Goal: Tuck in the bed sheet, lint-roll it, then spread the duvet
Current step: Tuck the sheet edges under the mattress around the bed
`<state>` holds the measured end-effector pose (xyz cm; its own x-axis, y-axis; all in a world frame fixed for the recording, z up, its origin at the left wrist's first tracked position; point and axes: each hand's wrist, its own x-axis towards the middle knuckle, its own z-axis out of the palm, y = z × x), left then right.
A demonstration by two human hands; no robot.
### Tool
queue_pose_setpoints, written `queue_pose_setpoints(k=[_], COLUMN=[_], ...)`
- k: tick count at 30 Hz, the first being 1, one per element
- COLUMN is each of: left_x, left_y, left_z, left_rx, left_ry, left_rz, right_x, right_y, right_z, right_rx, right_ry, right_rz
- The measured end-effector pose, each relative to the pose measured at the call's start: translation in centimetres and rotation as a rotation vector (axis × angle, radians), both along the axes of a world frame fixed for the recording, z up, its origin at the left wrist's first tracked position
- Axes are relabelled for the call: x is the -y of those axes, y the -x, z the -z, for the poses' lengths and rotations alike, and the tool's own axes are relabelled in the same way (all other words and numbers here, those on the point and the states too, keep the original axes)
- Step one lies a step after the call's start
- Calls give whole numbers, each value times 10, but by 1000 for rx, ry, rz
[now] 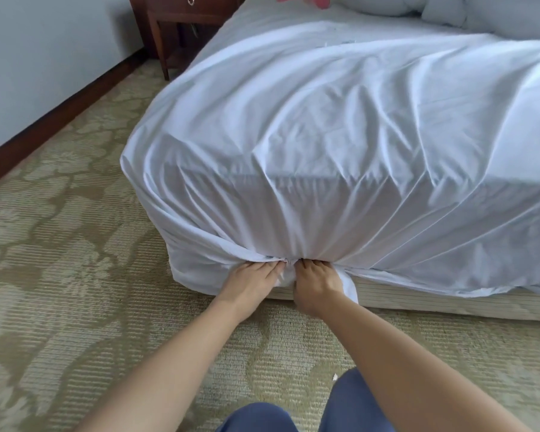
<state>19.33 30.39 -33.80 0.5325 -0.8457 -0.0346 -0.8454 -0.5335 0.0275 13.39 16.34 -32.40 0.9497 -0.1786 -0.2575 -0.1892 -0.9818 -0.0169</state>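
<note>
Two hands at work on one white bed sheet [325,126], draped over the corner of the bed that fills the centre and right of the frame. Sheet pulled down over the mattress corner and gathered into a bunch at lower centre, with creases fanning up from that point. Left hand [250,280] pressing the bunch toward the gap under the mattress, fingers fairly straight, tips buried in cloth. Right hand [317,289] just beside it, grip clenched around a fold of the same sheet, a loose tail hanging down past the wrist.

Tucking clearly underway but unfinished: hem hanging free along the bed base [418,302] toward the lower right, and cloth sagging to the carpet [60,244] left of the hands. Top surface wrinkled, likely needing a smoothing pull once the corner holds. No lint roller visible anywhere. Puffy pale bedding [480,14] heaped at upper right, possibly the duvet, not yet spread. Something pink [306,0] at the top edge, too cropped to identify. Dark wooden nightstand [181,23] at upper left against the wall.
</note>
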Motion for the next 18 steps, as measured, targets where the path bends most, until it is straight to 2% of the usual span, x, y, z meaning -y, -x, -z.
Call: queue_pose_setpoints(k=[2,5,9,14,18], left_x=[4,11,19,20,19], left_y=[-8,-15,-12,-9,-13], left_z=[-3,-16,-26,-32,-30], left_rx=[-73,-147,-174,-119,-144], left_ry=[68,-25,-7,-39,-69], left_rz=[-63,-116,-171,-260,-201], right_x=[5,6,6,8,11], right_y=[-7,-15,-13,-15,-18], right_z=[-4,-2,1,5,7], right_rx=[-46,-70,-84,-60,-76], right_ry=[-23,-15,-72,-120,-144], right_rz=[19,19,37,7,0])
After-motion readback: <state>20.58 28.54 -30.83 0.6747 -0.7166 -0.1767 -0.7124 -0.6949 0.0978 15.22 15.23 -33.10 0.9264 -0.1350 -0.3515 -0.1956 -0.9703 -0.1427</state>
